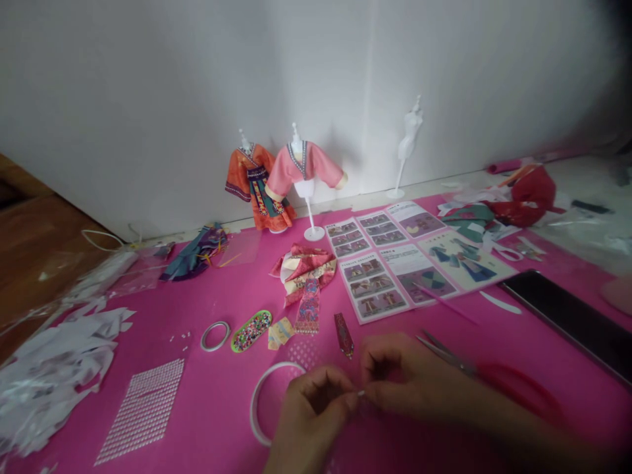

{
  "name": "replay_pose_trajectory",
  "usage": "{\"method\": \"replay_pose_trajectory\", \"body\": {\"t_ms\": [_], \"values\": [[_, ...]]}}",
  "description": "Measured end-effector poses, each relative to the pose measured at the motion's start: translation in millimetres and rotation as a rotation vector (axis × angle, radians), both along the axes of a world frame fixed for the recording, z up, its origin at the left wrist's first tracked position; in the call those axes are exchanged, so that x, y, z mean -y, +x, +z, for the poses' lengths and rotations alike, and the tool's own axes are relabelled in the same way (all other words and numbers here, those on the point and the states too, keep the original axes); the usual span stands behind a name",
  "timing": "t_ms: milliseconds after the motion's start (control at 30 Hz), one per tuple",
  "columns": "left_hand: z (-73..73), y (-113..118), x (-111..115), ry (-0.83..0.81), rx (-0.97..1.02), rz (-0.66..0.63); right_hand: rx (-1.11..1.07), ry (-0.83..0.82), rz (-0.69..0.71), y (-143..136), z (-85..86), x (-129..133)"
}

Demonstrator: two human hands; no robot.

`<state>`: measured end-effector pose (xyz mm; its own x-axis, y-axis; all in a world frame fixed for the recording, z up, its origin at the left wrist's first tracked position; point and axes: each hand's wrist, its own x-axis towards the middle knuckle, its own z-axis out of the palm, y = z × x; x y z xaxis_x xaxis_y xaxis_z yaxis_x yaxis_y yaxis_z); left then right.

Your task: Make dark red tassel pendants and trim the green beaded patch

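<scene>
My left hand (318,411) and my right hand (407,375) meet above the pink surface with their fingertips pinched. Between the tips shows a tiny white piece (361,393), too small to name. Beside my left hand lies a white ring-shaped roll of tape (254,405), partly hidden by it. A dark red patterned fabric strip (343,334) rests just beyond the fingers. Scissors with red handles (518,388) lie behind my right forearm, blades partly open. A sheet of stick-on gems in rows (143,408) is at the left, with several small white bits near its top.
Two mini dress forms carry an orange robe (249,171) and a pink jacket (309,164); a bare form (409,135) stands right. Printed instruction sheets (395,257), a phone (567,316), a bead tray (251,331), folded fabric (306,270) and paper scraps (64,368) lie around.
</scene>
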<state>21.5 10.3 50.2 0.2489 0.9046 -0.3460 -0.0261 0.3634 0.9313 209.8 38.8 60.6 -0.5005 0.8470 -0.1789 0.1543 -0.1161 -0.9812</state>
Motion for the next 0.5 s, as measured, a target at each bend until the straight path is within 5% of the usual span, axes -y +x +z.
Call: {"method": "replay_pose_trajectory", "body": {"t_ms": [367,500], "values": [[-4.9,-2.3,2.1,0.048,-0.007,-0.028,0.120,0.065,-0.009,0.8,3.3,-1.8],[-4.8,-1.1,1.4,0.060,-0.020,0.063,0.143,0.165,-0.099,1.3,2.8,-0.6]]}}
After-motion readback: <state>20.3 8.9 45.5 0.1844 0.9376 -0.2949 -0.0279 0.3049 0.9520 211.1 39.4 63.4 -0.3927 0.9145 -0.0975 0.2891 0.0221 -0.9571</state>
